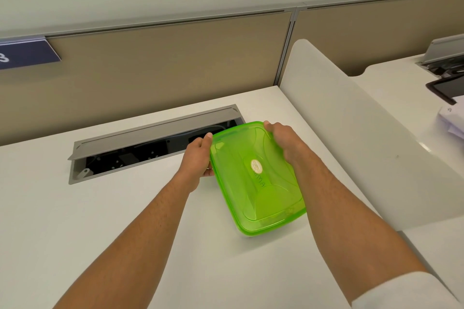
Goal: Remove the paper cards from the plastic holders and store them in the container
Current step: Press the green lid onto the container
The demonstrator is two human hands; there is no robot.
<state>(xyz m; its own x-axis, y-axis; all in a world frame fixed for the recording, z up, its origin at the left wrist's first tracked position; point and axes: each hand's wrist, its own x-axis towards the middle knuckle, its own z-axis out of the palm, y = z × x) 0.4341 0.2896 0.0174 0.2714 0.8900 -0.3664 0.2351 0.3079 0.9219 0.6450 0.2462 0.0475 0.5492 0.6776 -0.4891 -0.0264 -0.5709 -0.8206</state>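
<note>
A translucent green plastic container (258, 193) with its lid on lies on the white desk (125, 220), with a small round sticker on the lid. My left hand (199, 155) grips its far left edge, thumb on top and fingers underneath. My right hand (282, 139) holds the far right corner, fingers curled over the rim. No paper cards or plastic holders are visible.
An open cable tray (153, 148) with a raised grey flap is set into the desk behind the container. A white divider panel (364, 138) stands to the right. Beyond it lie papers (452, 120) and a dark device (445, 87). Beige partition walls close off the back.
</note>
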